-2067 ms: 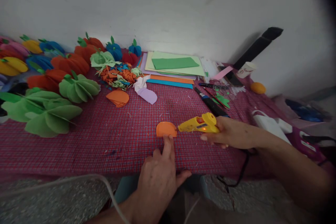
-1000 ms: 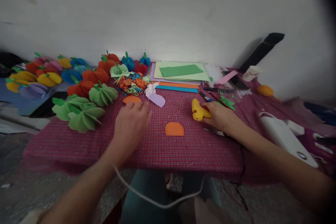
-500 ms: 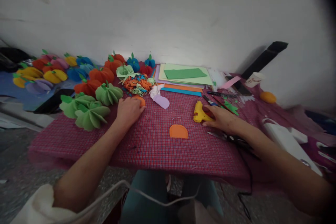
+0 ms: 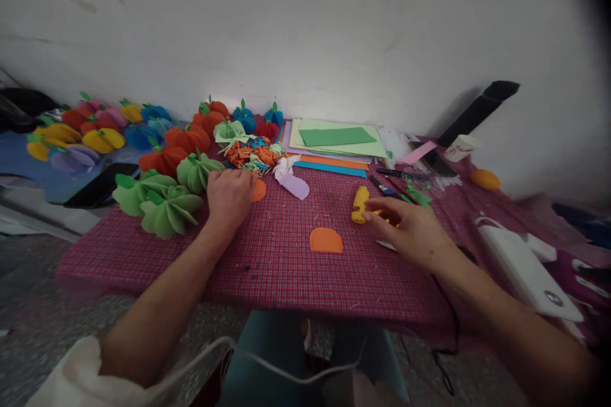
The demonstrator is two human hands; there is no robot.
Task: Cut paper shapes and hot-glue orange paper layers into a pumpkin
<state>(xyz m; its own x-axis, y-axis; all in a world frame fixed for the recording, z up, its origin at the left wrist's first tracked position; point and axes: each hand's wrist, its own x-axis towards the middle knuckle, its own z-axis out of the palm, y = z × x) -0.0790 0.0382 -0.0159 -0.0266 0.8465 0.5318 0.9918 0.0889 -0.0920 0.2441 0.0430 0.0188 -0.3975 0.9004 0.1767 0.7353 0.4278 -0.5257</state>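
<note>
My left hand [image 4: 230, 200] is bent over the table beside an orange paper piece [image 4: 259, 190], knuckles up. Its fingertips and anything beneath them are hidden. To its left sits a light green paper pumpkin [image 4: 198, 172]. My right hand [image 4: 411, 229] is over the handle of a yellow glue gun [image 4: 360, 203] that lies on the cloth, thumb and fingers apart. Between the hands lies another orange paper piece [image 4: 326, 240] with a rounded top. Scissors [image 4: 386, 245] poke out from under my right hand.
Paper pumpkins [image 4: 188, 138] in several colours crowd the left, near paper scraps [image 4: 255, 152]. A lilac paper piece [image 4: 296, 186] lies mid-table. Coloured sheets [image 4: 338, 135] are stacked by the wall. At the right are a paper cup [image 4: 462, 147], an orange fruit-like object [image 4: 485, 179] and a white device [image 4: 525, 267].
My left hand has drawn back slightly from the orange piece beside it, its fingers now more bent. My right hand has lifted and loosened over the glue gun, which stays in place.
</note>
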